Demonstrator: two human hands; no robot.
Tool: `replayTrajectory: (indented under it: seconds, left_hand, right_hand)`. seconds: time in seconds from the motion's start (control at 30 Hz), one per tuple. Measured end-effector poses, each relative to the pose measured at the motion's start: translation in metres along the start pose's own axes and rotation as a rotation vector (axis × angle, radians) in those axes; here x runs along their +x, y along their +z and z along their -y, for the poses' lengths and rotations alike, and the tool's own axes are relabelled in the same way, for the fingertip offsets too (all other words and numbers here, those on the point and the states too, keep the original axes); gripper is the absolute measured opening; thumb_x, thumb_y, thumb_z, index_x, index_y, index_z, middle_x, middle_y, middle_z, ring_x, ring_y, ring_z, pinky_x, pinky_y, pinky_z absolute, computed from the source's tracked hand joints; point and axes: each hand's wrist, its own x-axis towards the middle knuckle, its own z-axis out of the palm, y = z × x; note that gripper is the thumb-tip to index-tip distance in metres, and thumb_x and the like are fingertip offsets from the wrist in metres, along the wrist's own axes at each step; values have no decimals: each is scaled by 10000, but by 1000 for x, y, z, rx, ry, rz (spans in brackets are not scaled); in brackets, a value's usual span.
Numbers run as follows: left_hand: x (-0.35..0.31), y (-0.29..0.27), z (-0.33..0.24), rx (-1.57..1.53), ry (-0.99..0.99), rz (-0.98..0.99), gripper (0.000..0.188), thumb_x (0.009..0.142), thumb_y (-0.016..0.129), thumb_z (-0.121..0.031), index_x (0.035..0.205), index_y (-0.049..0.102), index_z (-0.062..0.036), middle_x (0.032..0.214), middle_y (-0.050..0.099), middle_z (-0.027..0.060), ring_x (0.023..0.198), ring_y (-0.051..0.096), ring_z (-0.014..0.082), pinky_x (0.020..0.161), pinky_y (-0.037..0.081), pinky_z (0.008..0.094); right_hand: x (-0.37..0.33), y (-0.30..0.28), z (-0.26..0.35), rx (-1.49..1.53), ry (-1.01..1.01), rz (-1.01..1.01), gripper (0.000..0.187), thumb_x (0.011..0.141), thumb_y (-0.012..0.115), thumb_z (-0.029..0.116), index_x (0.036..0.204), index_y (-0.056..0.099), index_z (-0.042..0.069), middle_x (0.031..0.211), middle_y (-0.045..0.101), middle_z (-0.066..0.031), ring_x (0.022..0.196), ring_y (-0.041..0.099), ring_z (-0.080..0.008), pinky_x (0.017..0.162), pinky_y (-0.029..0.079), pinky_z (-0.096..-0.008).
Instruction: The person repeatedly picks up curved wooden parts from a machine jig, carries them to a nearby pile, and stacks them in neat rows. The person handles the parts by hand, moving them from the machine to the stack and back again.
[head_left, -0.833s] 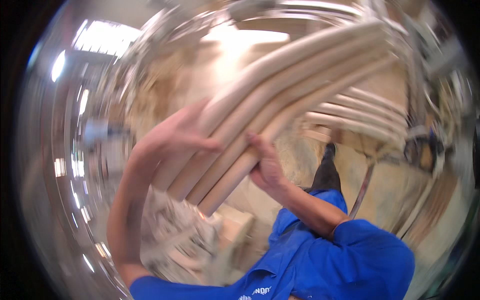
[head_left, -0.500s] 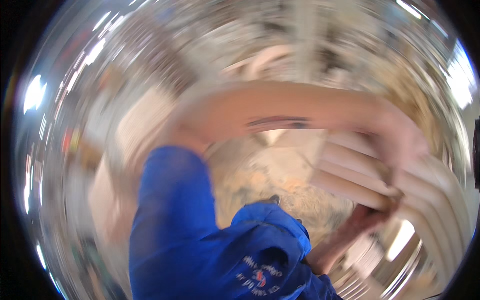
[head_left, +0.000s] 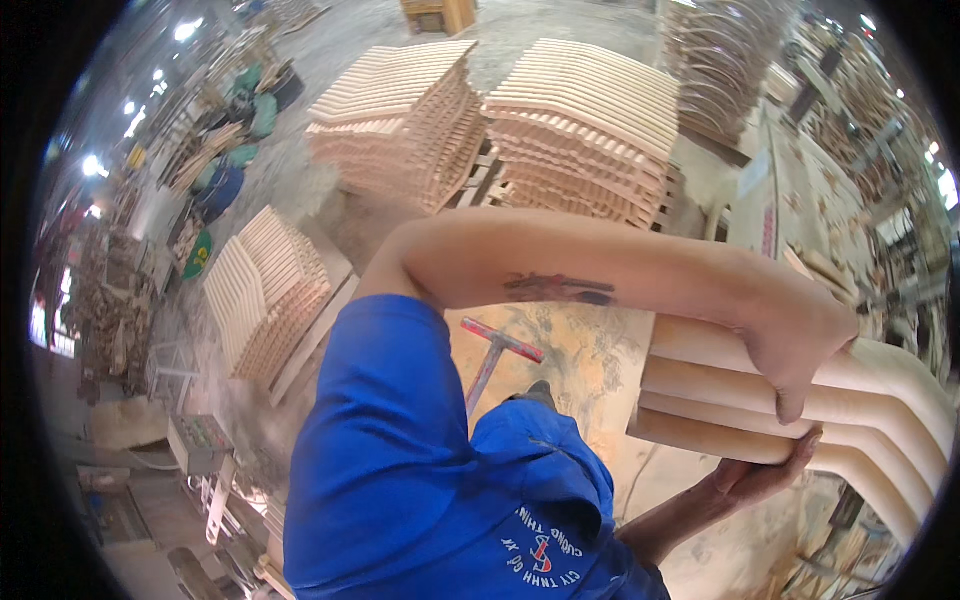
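Note:
Several smooth, bent pale wooden pieces [head_left: 720,385] lie side by side as a bundle at my right, their straight ends toward my middle and their bent ends running off toward the right rim. My left arm reaches across, and my left hand [head_left: 800,335] is wrapped over the far side of the bundle, thumb down across the wood. On the near side my right hand [head_left: 755,480] grips the bundle from below, fingertips curling up at the closest piece. Some fingers of both hands are hidden by the wood.
Ahead stand two stacks of similar bent wooden pieces, a left stack [head_left: 400,130] and a right stack [head_left: 585,125]. A smaller stack [head_left: 265,290] sits at the left. By my feet is a red T-shaped metal bar [head_left: 502,341]. A control box [head_left: 200,440] stands lower left.
The view has gone from heavily blurred to sharp as my head turned. Both hands still hold the wooden pieces at my right.

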Motion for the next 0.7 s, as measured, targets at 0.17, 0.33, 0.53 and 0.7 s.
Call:
replayTrajectory:
  seconds: [0.17, 0.33, 0.53, 0.7]
  left_hand:
    - [-20, -50, 66, 20, -181, -172, 560, 708, 806, -229, 1127, 587, 70, 943, 691, 260, 904, 696, 410, 781, 547, 461]
    - [-21, -92, 111, 58, -270, -310, 563, 741, 810, -271, 1151, 583, 40, 944, 690, 247, 895, 687, 419, 766, 543, 479]
    - [1, -131, 131, 12, -445, -329, 587, 698, 806, -183, 1175, 563, 58, 933, 687, 269, 923, 692, 416, 766, 539, 487]
    - [-8, -153, 153, -28, -457, -387, 567, 731, 758, -148, 1203, 512, 48, 892, 680, 278, 901, 691, 435, 768, 533, 498]
  right_hand:
    - [48, 88, -45, 495, 618, -21, 596, 1002, 622, 284, 1453, 427, -54, 1392, 528, -213, 1265, 564, -299, 1071, 513, -489]
    - [83, 140, -116, 661, 647, 157, 610, 975, 647, 288, 1440, 447, -52, 1353, 567, -198, 1250, 587, -311, 1080, 507, -493]
    - [119, 185, -151, 727, 727, 87, 570, 982, 611, 283, 1434, 470, -34, 1365, 565, -192, 1275, 575, -313, 1112, 492, -493]
    - [139, 237, -144, 454, 756, 94, 508, 934, 594, 317, 1292, 582, -43, 1282, 591, -230, 1216, 608, -371, 1050, 522, -531]
